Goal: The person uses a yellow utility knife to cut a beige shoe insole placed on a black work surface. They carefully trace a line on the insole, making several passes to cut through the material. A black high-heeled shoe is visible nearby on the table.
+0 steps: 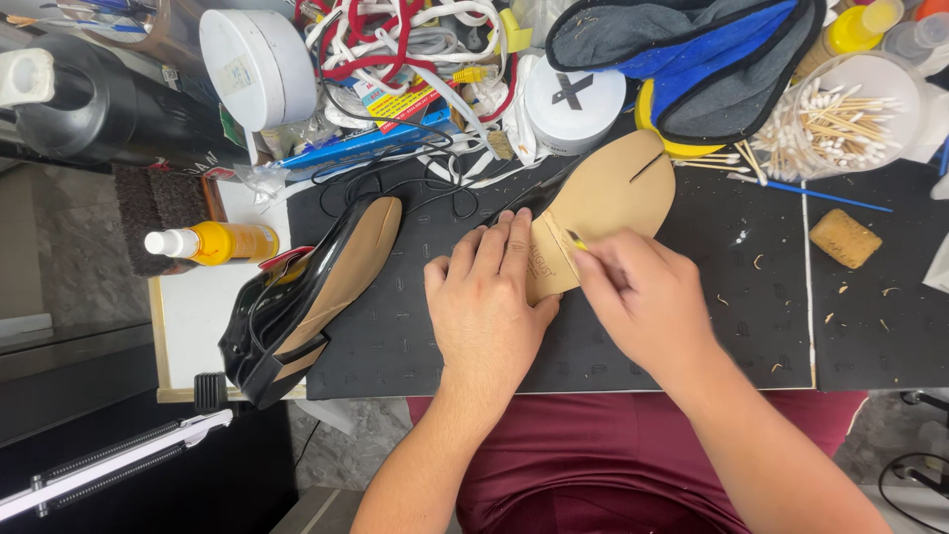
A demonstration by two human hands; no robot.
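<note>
The left hand (489, 307) lies flat, fingers together, pressing down on the heel end of a tan, flat shoe sole with a black edge (605, 203). The right hand (643, 297) is closed in a pinch on a small yellow-tipped tool (575, 240), whose tip meets the sole just beside the left fingertips. The sole rests on the dark embossed mat (692, 326) covering the desk, its long axis running from the hands up and away to the right, the rounded toe end pointing toward the far clutter.

Left of the left hand, a glossy black shoe with a tan insole (301, 307) lies on its side, toe pointing up and right, roughly parallel to the sole. Farther left, a yellow spray bottle with a white cap (213, 242) lies on its side. Beyond the hands stands a round white tub with a black cross on its lid (573, 104), and up to the left another round white container bearing a small pale label (257, 64). Beside it sits a red-and-yellow printed packet (400, 99) under tangled cords. Up to the right of the right hand are a clear cup of cotton swabs (840, 114) and a tan sponge block (843, 238).
</note>
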